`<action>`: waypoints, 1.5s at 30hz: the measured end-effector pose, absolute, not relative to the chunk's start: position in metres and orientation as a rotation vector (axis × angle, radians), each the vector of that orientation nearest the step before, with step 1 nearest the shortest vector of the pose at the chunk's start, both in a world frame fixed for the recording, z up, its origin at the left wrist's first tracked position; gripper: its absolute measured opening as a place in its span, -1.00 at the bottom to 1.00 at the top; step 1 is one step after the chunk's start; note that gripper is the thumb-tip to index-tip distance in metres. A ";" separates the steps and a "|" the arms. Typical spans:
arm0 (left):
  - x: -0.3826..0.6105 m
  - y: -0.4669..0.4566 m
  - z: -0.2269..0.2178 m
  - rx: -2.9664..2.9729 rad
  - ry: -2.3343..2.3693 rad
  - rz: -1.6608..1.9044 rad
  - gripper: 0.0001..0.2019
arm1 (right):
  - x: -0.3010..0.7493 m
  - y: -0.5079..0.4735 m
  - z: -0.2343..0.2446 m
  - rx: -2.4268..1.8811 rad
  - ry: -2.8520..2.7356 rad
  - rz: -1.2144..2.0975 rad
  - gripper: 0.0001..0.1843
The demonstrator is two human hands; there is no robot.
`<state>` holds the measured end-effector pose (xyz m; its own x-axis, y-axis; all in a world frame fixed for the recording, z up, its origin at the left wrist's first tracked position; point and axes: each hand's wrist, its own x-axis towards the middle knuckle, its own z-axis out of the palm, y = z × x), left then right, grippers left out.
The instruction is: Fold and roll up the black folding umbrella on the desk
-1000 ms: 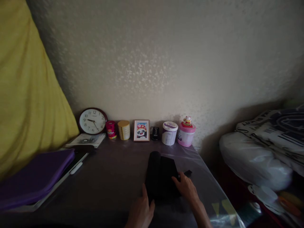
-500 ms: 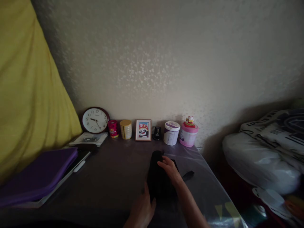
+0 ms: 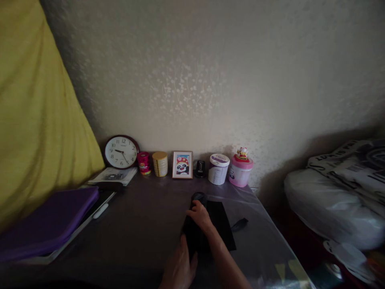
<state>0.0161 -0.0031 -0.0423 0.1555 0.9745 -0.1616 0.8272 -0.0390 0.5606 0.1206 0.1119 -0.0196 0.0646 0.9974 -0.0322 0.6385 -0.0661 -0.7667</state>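
Note:
A black bundle [image 3: 192, 233], which looks like soft rolled or folded material, lies on the dark table in front of me. Its exact kind is too dark to make out. My left hand [image 3: 179, 263] grips its near left edge, thumb along the side. Over its upper part my right hand [image 3: 199, 214] is closed, with the fingers bent around the far left side. A flat black panel [image 3: 224, 226] spreads out to the right, beside my right forearm. Further right lies a short black strap [image 3: 240, 224]; whether it joins the panel I cannot tell.
Along the wall stand a clock [image 3: 122, 151], a pink can [image 3: 144, 163], a yellow-lidded tin [image 3: 160, 163], a panda picture frame [image 3: 182, 165] and two tubs [image 3: 218, 169]. A purple case [image 3: 51, 220] lies left. White bags [image 3: 325, 204] sit beyond the table's right edge.
My right hand has moved left across the black bundle, from its right side to its top. More of the flat black panel shows on the right. My left hand stays at the near left edge.

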 end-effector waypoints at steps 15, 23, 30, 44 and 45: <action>0.018 -0.002 -0.039 2.069 1.539 0.258 -0.28 | 0.119 0.106 -0.009 -1.695 -1.873 0.780 -0.63; 0.022 -0.002 -0.038 2.019 1.625 0.155 -0.38 | 0.124 0.068 0.000 -1.256 -2.102 0.655 -0.77; 0.022 -0.001 -0.034 1.984 1.679 0.153 -0.25 | 0.145 0.062 -0.022 -1.107 -2.209 0.372 -0.73; 0.023 0.003 -0.037 1.939 1.734 0.099 -0.20 | 0.161 0.167 -0.033 -1.450 -2.259 0.129 -0.72; 0.023 0.003 -0.038 1.931 1.743 0.100 -0.21 | 0.162 0.171 -0.032 -1.488 -2.238 0.118 -0.73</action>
